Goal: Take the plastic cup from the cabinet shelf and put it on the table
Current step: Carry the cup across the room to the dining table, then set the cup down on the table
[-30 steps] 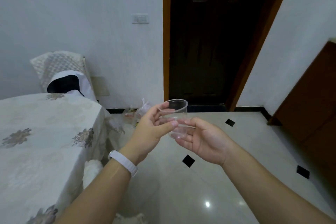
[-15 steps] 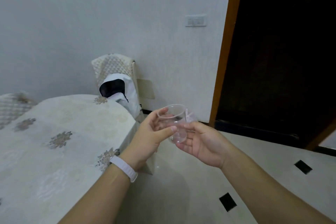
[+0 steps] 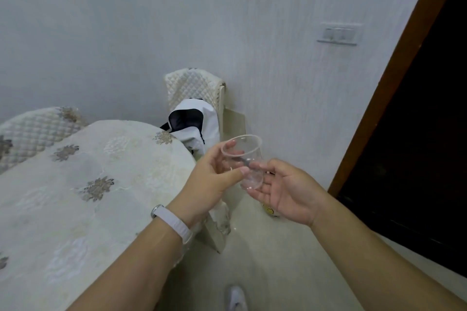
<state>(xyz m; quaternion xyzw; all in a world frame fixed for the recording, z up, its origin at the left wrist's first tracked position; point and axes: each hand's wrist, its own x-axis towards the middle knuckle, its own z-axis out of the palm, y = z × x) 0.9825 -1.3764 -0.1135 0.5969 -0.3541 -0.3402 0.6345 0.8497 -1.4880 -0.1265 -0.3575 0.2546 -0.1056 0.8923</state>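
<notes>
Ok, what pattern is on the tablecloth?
Cream tablecloth with scattered grey-brown floral motifs, seen in the head view.

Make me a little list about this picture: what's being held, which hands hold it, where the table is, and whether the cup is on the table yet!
held thing: clear plastic cup, tilted, looks empty
left hand: grips the cup's side
right hand: supports the cup's bottom end
table: to the left, under a flowered cloth
cup on table: not yet, held in the air beside the table's edge
behind table: covered chair
</notes>
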